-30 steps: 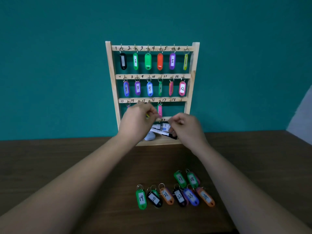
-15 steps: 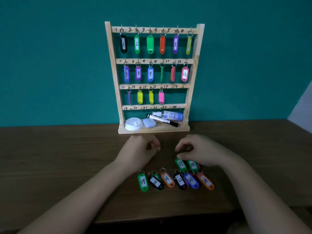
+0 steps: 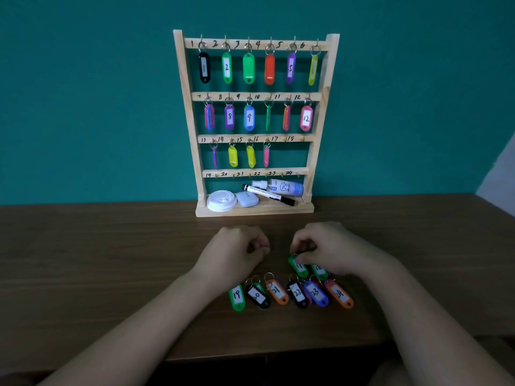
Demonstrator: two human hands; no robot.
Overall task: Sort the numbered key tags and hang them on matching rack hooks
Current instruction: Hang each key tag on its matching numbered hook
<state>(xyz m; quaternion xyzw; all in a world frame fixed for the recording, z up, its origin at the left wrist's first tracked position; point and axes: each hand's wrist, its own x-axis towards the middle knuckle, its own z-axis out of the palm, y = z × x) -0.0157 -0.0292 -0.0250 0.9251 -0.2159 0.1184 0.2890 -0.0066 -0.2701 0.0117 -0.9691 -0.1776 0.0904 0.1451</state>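
Head view: right hand [image 3: 328,247] pinches tag 17 [image 3: 298,266] on the tabletop [image 3: 111,260], ring end under its fingertips. Left hand [image 3: 237,253] curled, empty, just beside. Next, likely: lift to hook 17 [image 3: 286,140] on the rack [image 3: 316,151] beyond.

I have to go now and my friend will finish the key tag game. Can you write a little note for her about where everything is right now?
Left hand: curled, empty, resting on the table.
Right hand: fingertips pinching the ring end of green tag 17, which still lies on the table.
Done: the rack has tags on all hooks in the top two rows and on the first four hooks in the third row.
Left: hooks 17 and 18 and the whole bottom row are bare. Tag 18 lies beside tag 17; tags 19 to 24 lie in a row nearer you.
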